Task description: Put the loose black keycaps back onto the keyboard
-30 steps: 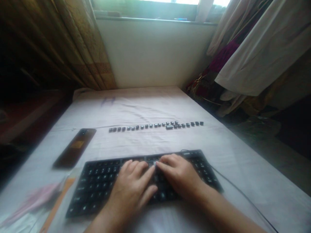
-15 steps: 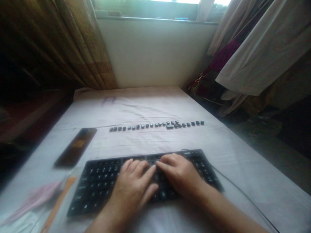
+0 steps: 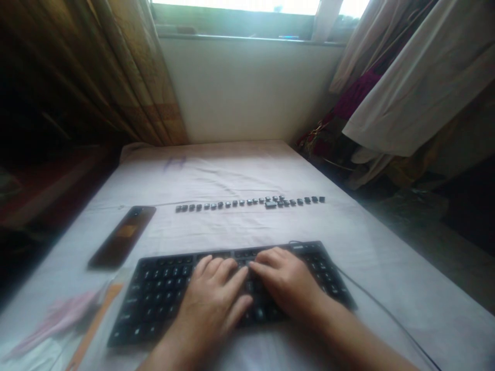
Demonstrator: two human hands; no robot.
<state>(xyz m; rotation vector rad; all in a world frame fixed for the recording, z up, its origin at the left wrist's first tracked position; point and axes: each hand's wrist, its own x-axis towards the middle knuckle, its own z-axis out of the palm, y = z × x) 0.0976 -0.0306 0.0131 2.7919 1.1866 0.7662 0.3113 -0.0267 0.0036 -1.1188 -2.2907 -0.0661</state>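
Note:
A black keyboard [image 3: 166, 299] lies across the near part of the white cloth, with both hands over it. My left hand [image 3: 214, 293] rests on its middle with the fingers spread and the thumb held apart; nothing shows in its grip. My right hand [image 3: 288, 273] is closed over the keys right of centre, its fingers bent together and their tips close to my left index finger. Whatever those tips hold, if anything, is hidden. Beyond the keyboard, several loose keycaps [image 3: 242, 202] lie in a long row, doubled at the right, where a wider keycap [image 3: 271, 204] sits.
A dark phone [image 3: 122, 237] lies face down at the left. Nearer are an orange strip [image 3: 95, 327] and a pink cloth or wrapper [image 3: 62, 314]. The keyboard's cable [image 3: 386, 303] runs toward the lower right. Curtains [image 3: 127, 67] and hanging clothes [image 3: 402, 93] flank the window wall.
The view has tilted up slightly, so everything sits a little lower in the picture. Both hands keep nearly the same place on the keyboard, and the keycap row is unchanged.

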